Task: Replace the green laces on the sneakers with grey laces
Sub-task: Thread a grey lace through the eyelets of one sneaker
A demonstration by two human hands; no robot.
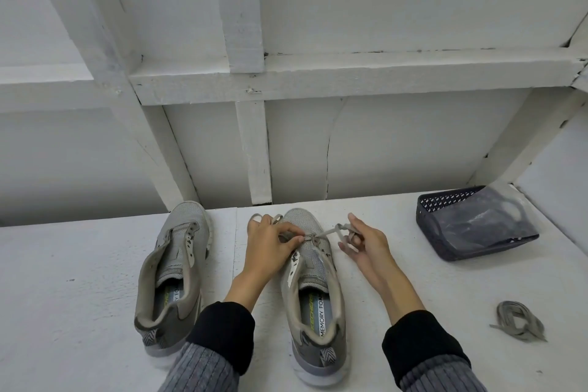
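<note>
Two grey sneakers stand side by side on a white table, toes pointing away from me. The left sneaker (173,267) has no lace in its eyelets. The right sneaker (313,283) has a grey lace (327,231) threaded through its lowest eyelets near the toe. My left hand (270,242) pinches the lace's left part at the eyelets. My right hand (362,243) holds the lace's right end, pulled out to the right of the shoe. A second grey lace (520,321) lies bundled on the table at the right. No green lace is in view.
A dark perforated plastic basket (445,204) holding a clear plastic bag (486,219) sits at the back right of the table (79,280). A white framed wall (286,73) rises directly behind the table.
</note>
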